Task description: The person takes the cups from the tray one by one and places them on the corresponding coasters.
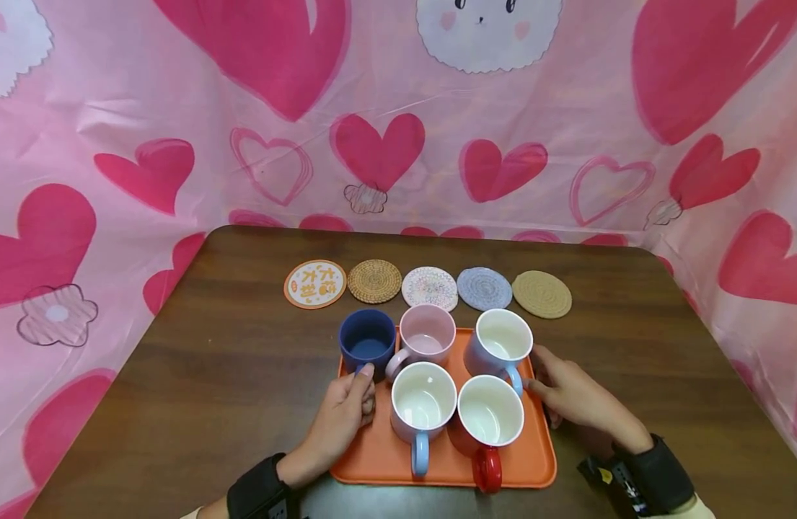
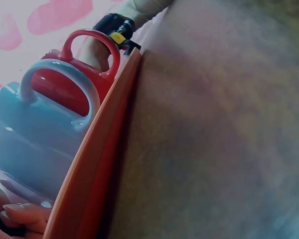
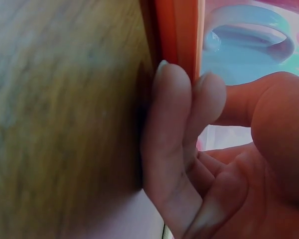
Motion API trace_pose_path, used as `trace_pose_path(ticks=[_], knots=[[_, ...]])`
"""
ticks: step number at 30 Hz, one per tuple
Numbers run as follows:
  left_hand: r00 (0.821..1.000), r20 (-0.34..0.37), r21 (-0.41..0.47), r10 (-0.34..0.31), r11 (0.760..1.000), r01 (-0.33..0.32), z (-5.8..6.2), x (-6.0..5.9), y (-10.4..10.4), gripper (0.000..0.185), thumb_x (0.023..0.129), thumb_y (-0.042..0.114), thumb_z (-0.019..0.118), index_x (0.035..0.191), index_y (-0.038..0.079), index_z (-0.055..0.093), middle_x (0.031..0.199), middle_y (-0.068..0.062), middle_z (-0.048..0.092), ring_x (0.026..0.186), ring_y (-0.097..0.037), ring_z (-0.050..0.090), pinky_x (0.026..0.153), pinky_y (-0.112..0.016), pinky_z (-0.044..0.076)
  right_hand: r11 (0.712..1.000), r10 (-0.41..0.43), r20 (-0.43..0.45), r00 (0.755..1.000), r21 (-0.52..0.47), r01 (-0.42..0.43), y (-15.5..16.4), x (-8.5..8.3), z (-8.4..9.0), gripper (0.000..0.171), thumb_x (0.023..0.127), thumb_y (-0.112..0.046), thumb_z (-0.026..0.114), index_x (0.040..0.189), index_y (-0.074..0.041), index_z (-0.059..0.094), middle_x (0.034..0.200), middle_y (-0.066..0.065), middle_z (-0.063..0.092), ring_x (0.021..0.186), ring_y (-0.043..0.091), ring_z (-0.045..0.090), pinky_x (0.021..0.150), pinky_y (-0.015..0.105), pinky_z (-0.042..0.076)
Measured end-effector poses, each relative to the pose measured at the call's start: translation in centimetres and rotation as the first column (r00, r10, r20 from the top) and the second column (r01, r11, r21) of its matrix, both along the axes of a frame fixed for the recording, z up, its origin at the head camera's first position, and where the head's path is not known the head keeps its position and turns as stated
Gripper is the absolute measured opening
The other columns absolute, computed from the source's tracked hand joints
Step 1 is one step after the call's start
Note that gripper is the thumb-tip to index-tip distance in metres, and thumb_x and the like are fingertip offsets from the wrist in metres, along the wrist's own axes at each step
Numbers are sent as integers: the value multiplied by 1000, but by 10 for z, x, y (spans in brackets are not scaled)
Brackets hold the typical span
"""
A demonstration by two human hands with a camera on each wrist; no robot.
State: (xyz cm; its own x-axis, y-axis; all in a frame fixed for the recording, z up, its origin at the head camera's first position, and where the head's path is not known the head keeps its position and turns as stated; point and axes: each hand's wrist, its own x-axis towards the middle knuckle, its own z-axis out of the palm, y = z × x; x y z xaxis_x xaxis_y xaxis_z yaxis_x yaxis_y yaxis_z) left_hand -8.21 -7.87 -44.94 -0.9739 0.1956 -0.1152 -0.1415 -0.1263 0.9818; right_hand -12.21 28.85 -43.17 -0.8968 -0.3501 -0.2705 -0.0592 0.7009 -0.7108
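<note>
An orange tray [image 1: 372, 463] lies on the brown table [image 1: 210, 375] and carries several mugs: dark blue [image 1: 367, 342], pink [image 1: 427, 335], a pale one with a blue handle [image 1: 498, 346], another blue-handled one [image 1: 423, 404] and a red one [image 1: 489, 422]. My left hand [image 1: 349, 404] grips the tray's left rim, thumb up beside the dark blue mug. My right hand [image 1: 560, 389] pinches the right rim [image 3: 182, 35], fingers [image 3: 169, 114] against the edge and thumb over it near the blue handle [image 3: 249, 42]. The left wrist view shows the rim [image 2: 94, 164], the red mug [image 2: 65, 89] and my fingertips [image 2: 22, 214].
Behind the tray lies a row of round coasters: printed orange [image 1: 315, 284], woven brown [image 1: 374, 281], speckled white [image 1: 429, 288], blue-grey [image 1: 484, 288], tan [image 1: 542, 294]. A pink heart-patterned cloth [image 1: 567, 108] walls the table on three sides. Bare wood shows left and right of the tray.
</note>
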Motion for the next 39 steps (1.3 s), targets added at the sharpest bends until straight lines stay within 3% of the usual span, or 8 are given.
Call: trace_pose_path(ticks=[13,20,25,30,35,39], knots=[[993,-82,-83,81,993,-87,5,-8,-8,45,108,25,49,74,-5,50,60,-6,40,56,-19,49,57,-27,50,1000,-15,-6,1000,20,15,-2,-4,3,49,98,-10,63,138,0,38,70,6,54,45,22,58,45,36,51],[987,-144,-76,69,994,-81,4,-11,-11,44,108,14,43,70,-7,43,59,-6,35,55,-25,45,58,-30,48,1000,-17,16,1000,10,16,-2,-4,2,57,98,-12,65,145,0,33,72,7,55,46,22,59,46,36,51],[977,-184,-137,111,981,-137,2,-17,-14,47,105,6,45,60,-7,41,52,-3,36,52,-29,46,58,-32,47,1000,-15,18,1000,2,15,-1,-1,0,58,99,-11,63,147,0,31,72,7,55,45,22,59,46,36,51],[972,-208,-188,112,970,-153,3,-21,-19,47,103,6,45,58,-6,42,49,-1,37,52,-34,47,58,-33,50,1000,-18,26,1000,-9,18,-1,3,-2,54,100,-11,62,144,0,33,70,7,54,46,24,58,46,37,52],[957,-265,-229,120,956,-183,12,-21,-22,48,103,4,45,55,-3,44,49,-1,39,54,-35,49,57,-32,47,1000,-13,20,1000,-1,13,-1,2,0,53,99,-10,62,143,0,34,69,7,54,46,24,58,46,36,51],[938,-316,-199,141,957,-211,23,-23,-28,48,101,1,44,53,-2,42,50,-1,37,54,-35,48,57,-32,45,1000,-22,24,999,9,22,-2,0,1,54,99,-10,62,144,0,34,69,7,54,46,24,58,46,36,51]])
